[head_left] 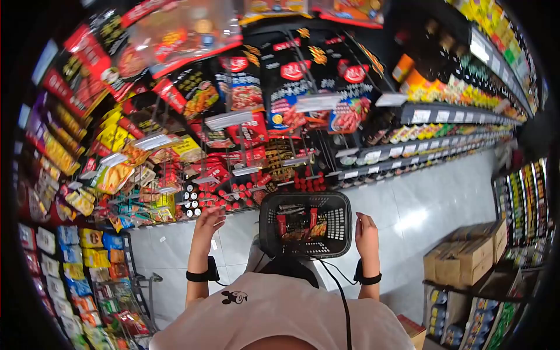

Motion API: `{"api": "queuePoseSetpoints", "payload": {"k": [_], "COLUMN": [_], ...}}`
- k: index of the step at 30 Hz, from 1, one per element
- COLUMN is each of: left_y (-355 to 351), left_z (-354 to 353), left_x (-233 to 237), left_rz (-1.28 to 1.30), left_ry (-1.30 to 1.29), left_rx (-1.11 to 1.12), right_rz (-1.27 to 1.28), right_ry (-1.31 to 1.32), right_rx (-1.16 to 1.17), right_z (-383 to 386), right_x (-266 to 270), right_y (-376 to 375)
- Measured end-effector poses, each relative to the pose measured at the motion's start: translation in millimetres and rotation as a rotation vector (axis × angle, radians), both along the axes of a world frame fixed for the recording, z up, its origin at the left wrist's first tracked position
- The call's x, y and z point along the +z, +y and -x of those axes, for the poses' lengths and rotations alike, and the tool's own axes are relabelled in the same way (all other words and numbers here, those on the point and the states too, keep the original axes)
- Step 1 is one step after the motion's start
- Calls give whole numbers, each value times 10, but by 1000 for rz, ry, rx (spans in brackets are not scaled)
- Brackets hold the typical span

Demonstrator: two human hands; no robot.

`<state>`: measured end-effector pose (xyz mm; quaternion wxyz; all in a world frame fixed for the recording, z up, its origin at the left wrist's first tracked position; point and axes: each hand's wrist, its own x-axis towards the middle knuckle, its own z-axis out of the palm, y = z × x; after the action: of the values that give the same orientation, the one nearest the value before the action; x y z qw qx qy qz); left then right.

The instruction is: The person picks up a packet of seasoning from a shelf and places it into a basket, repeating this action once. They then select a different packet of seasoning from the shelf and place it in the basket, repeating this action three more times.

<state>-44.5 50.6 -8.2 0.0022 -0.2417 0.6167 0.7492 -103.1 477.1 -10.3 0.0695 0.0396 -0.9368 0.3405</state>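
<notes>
A black plastic shopping basket with slotted walls is in front of my body, low in the middle of the view. Several black and red food packets lie inside it. To the basket's left, apart from it, my left hand is raised in front of the shelf, with fingers loosely spread and nothing in them. My right hand hovers just right of the basket's rim, its fingers stretched forward and holding nothing that I can see. Each wrist wears a black strap with a cable.
Ahead hang black and red food pouches above shelves of red-capped bottles. Shelves run off to the right. Cardboard boxes are stacked at lower right, and a snack rack stands at left. The floor is grey tile.
</notes>
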Motion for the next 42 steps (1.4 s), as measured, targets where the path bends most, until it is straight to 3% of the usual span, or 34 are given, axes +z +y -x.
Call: {"api": "queuePoseSetpoints", "payload": {"k": [9,16,19,22,24,25,26,29,32,35,36,39,42], "left_y": [-472,-875,-1117,-1338,-1449,-1586,-1614,-1593,-1745,-1804,-1834,-1981,-2081], "left_z": [207,764,1168,1616,1965,2213,2365,2583,2756,2756,2725,2862,2910], "left_x": [225,335,226,75,-266,-598,-631,-565,-368,-140,-19,-249,-320], "left_rz": [-97,-109,11,22,91,274,257,411,407,391,412,540,640], "left_ry": [122,246,312,420,505,573,551,627,663,678,609,619,602], "left_rx": [124,156,188,122,153,129,161,277,194,200,177,195,200], "right_rz": [116,164,110,135,125,125,128,12,216,214,260,227,457], "right_ry": [152,-20,-33,-44,-20,-16,-16,101,316,42,81,-74,-52], "right_rx": [446,875,938,871,830,804,778,690,606,419,442,387,423], "right_z": [448,787,1071,1393,1651,1779,1909,2412,2981,3089,3255,3311,3293], "right_x": [1060,1156,1067,859,636,556,469,194,-163,160,-30,156,55], "right_y": [-1221,-2308,-2764,-3198,-3460,-3597,-3717,-4059,-4320,-4445,-4458,-4532,-4611]}}
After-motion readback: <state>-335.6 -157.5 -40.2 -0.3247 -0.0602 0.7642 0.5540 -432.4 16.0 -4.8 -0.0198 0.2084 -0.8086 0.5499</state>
